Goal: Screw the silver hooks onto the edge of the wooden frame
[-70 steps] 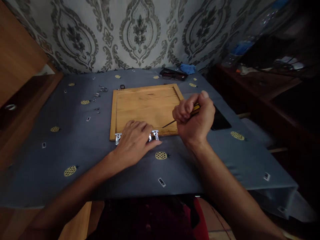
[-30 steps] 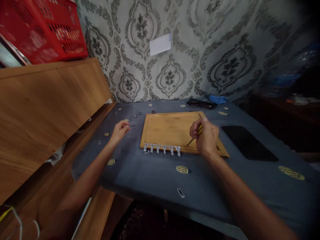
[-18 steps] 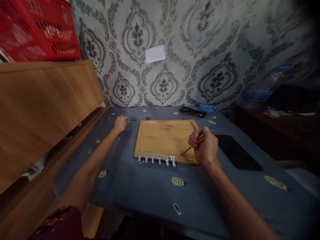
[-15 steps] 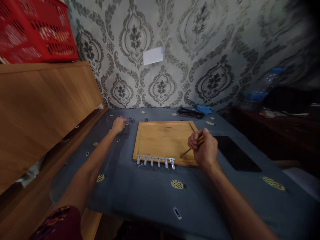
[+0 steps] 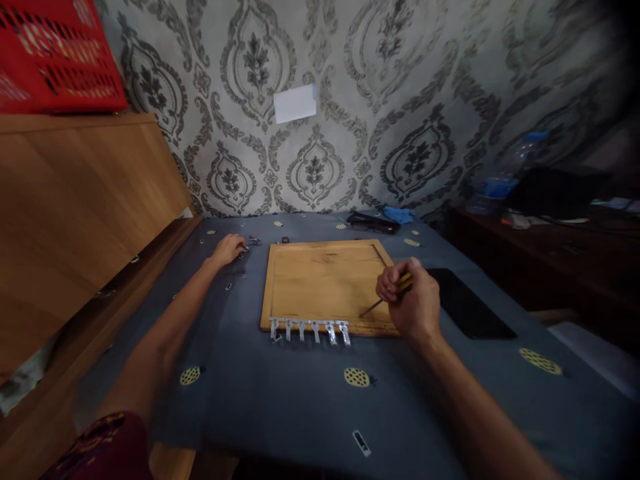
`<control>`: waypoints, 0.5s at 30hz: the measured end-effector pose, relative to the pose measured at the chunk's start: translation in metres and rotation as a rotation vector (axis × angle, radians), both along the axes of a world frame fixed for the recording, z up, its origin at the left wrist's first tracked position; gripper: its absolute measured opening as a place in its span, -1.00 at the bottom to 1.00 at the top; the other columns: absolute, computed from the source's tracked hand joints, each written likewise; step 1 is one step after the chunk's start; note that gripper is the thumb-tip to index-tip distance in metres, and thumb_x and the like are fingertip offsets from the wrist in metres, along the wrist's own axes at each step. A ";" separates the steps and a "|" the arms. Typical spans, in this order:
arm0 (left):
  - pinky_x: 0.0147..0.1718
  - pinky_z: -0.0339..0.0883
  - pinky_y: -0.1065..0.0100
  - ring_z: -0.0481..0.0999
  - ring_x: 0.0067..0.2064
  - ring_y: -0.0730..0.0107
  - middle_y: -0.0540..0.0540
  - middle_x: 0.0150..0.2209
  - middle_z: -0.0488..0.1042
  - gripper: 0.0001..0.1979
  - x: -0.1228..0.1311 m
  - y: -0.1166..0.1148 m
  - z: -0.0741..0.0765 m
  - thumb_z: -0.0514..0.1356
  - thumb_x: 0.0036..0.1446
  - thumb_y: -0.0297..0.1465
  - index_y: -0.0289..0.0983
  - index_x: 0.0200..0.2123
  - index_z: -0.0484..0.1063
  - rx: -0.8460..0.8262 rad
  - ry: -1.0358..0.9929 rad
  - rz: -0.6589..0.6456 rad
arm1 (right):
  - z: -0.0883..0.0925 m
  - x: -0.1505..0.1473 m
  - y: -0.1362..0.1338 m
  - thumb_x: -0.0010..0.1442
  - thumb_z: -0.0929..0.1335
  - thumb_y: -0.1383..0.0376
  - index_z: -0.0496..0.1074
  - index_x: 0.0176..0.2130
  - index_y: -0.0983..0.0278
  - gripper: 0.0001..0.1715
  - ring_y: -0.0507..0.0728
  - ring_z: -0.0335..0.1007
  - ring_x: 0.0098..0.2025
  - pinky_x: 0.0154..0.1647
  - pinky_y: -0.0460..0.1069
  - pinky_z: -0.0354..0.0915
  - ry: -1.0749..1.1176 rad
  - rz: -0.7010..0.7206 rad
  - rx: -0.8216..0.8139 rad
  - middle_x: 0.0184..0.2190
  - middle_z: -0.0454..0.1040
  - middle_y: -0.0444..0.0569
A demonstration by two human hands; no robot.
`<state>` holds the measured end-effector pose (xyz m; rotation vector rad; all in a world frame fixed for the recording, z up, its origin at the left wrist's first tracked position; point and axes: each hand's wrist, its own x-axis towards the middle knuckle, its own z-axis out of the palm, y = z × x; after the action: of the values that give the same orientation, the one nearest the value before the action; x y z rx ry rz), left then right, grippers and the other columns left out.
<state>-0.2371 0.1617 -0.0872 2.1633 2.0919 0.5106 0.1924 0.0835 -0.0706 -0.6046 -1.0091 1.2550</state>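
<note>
Clenched around a yellow-handled screwdriver (image 5: 404,283), the right hand (image 5: 415,303) tilts thumb-up at center right, while the left hand (image 5: 229,249), grip unclear, extends at center left.

Red plastic basket (image 5: 60,63) cropped top left, screwdriver handle (image 5: 404,283) mostly hidden in right hand (image 5: 414,303), metal bits (image 5: 254,241) by left hand (image 5: 228,249) indistinct

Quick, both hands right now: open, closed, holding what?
Left hand: fingers bent at the small metal parts; whether it grips one cannot be told.
Right hand: closed, holding the yellow-handled tool.
</note>
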 end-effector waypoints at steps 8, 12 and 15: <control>0.02 0.51 0.04 0.53 0.05 0.17 -0.20 0.12 0.46 -0.60 0.009 -0.002 0.025 0.24 0.34 -0.22 -0.28 0.14 0.40 0.060 -0.419 -0.012 | 0.003 -0.002 -0.002 0.12 0.43 -0.10 0.28 -0.66 0.21 -0.41 -0.07 -0.07 -0.73 -0.72 -0.10 -0.08 -0.022 0.005 0.003 -0.75 0.09 -0.23; -0.07 0.53 0.12 0.56 -0.06 0.25 -0.16 -0.02 0.52 -0.65 0.048 -0.028 0.031 0.23 0.34 -0.19 -0.31 0.04 0.44 0.015 -0.699 -0.117 | 0.007 -0.006 -0.009 0.09 0.44 -0.11 0.27 -0.65 0.21 -0.41 -0.06 -0.09 -0.72 -0.70 -0.09 -0.11 -0.048 -0.005 0.032 -0.75 0.07 -0.24; -0.13 0.53 0.24 0.59 -0.18 0.33 -0.09 -0.25 0.55 -0.60 0.093 -0.060 0.037 0.26 0.22 -0.04 -0.29 -0.19 0.42 -0.045 -0.888 -0.232 | 0.013 -0.008 -0.016 0.10 0.46 -0.08 0.23 -0.63 0.20 -0.42 -0.07 -0.12 -0.70 -0.67 -0.09 -0.10 -0.096 -0.037 0.081 -0.74 0.04 -0.26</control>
<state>-0.1445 0.1020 -0.0503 1.6410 1.3326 1.1126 0.1840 0.0674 -0.0573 -0.6225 -1.1184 1.1563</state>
